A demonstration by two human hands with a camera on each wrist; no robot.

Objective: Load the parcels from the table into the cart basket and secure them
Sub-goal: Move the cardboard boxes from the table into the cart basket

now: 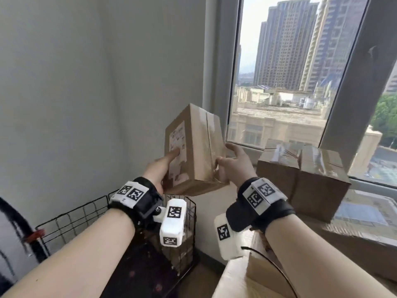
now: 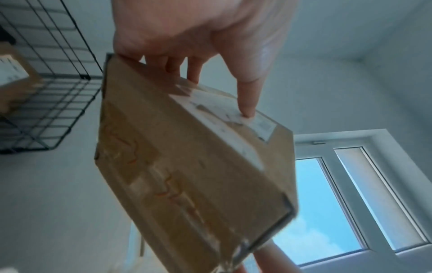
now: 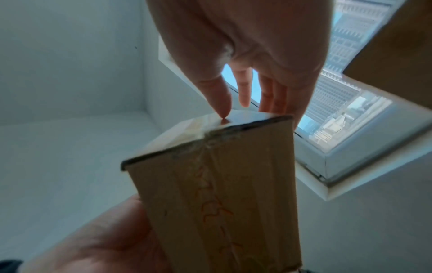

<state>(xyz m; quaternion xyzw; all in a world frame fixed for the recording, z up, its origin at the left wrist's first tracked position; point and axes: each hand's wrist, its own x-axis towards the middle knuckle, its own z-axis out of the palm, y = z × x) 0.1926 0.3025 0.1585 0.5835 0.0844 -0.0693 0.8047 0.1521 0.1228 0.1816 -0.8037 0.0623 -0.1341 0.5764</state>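
I hold a brown cardboard parcel [image 1: 197, 147] tilted in the air between both hands, just above the black wire cart basket [image 1: 75, 211]. My left hand [image 1: 163, 166] grips its lower left corner, thumb pressed on the white shipping label [image 2: 222, 110], fingers round the edge behind. My right hand [image 1: 232, 162] pinches the taped right side, its thumb on the tape and its fingers reaching behind the far edge [image 3: 275, 99]. Orange writing runs along the parcel's underside [image 3: 222, 212]. Another labelled parcel [image 2: 14, 64] lies inside the basket [image 2: 46, 110].
More taped cardboard parcels [image 1: 300, 175] sit on the table at the right under the window [image 1: 290, 72], with a large flat box [image 1: 354, 233] below them. A grey wall stands behind the basket. A black cart frame with a red clip [image 1: 34, 234] is at far left.
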